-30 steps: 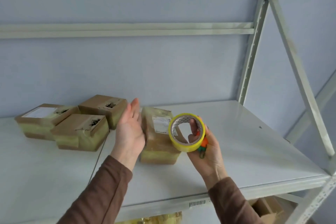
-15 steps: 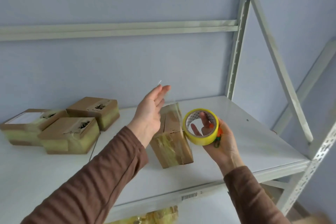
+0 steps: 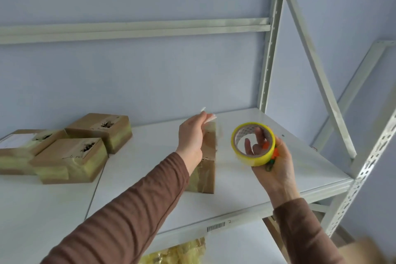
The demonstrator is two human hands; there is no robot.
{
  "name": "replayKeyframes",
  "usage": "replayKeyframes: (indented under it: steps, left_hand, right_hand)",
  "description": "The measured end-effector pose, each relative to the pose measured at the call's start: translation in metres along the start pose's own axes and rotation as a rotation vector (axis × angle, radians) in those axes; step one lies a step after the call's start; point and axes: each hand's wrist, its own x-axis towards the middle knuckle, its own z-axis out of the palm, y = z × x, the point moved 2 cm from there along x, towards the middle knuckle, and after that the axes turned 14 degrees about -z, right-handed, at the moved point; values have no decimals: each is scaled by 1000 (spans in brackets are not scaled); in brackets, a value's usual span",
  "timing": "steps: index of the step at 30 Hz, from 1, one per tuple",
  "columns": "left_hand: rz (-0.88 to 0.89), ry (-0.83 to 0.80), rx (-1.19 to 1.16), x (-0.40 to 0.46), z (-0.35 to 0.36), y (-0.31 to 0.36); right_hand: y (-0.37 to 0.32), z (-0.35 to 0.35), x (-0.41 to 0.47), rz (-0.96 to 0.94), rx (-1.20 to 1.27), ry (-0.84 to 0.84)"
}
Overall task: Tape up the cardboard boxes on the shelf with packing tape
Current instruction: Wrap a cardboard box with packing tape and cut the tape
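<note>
Your left hand (image 3: pixel 192 135) rests flat-fingered on the upright box (image 3: pixel 206 165), mid-shelf (image 3: pixel 257 178), its long axis running near to far; your right hand (image 3: pixel 272 156) grips the tape roll (image 3: pixel 254 143) just right of it; the left is nearer.

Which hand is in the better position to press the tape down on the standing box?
Left, probably. The left hand is already at the upright brown cardboard box, fingers straight beside its top. The right hand is occupied holding the yellow roll of packing tape, apart from the box.

Pale blue wall (image 3: pixel 150 83) behind grey metal racking (image 3: pixel 270 49).
</note>
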Motion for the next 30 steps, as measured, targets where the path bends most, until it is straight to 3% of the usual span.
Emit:
replayKeyframes:
  steps: [7, 11, 15, 20, 24, 30]
  left_hand:
    - [154, 122, -234, 2, 45, -2]
    - [51, -33, -258, 10, 64, 3]
    - [95, -32, -16, 31, 39, 60]
    - [96, -125, 775, 72, 3, 88]
    - [144, -34, 750, 99, -31, 101]
    - [94, -178, 938, 128, -20, 78]
  right_hand:
    - [-30, 44, 16, -145, -129, -138]
    - [-42, 59, 8, -210, -257, -203]
    - [-51, 65, -18, -225, -532, -223]
    - [-29, 95, -65, -170, -706, -313]
    - [-10, 104, -99, -86, -805, -377]
    - [-7, 79, -110, -21, -969, -320]
